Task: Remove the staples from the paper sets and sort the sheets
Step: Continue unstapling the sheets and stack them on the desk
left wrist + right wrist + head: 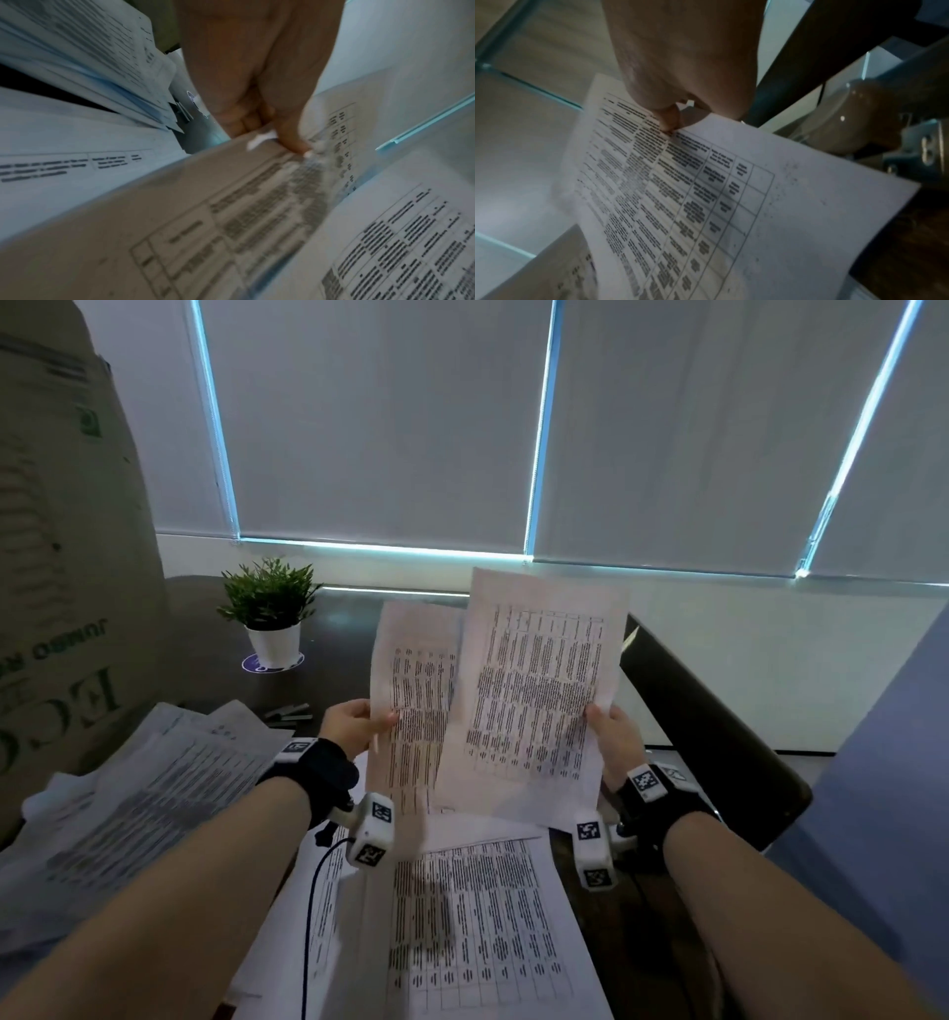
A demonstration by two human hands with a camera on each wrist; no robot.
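Note:
I hold two printed table sheets upright above the desk. My left hand [354, 724] pinches the left edge of the rear sheet [411, 690], thumb on its face; the wrist view shows the same pinch [290, 140] on that sheet [205, 203]. My right hand [611, 737] pinches the right edge of the front sheet [539, 680], which overlaps the rear one; in the right wrist view the thumb presses this sheet [706, 192]. More printed sheets [472, 916] lie flat on the desk below my hands. No staple is visible.
A loose heap of papers [144, 793] lies at the left beside a large cardboard box [67, 557]. A small potted plant [269, 613] stands at the back. Strips of staples [287, 713] lie on the dark desk [339, 629]. The desk's right edge [719, 731] is close.

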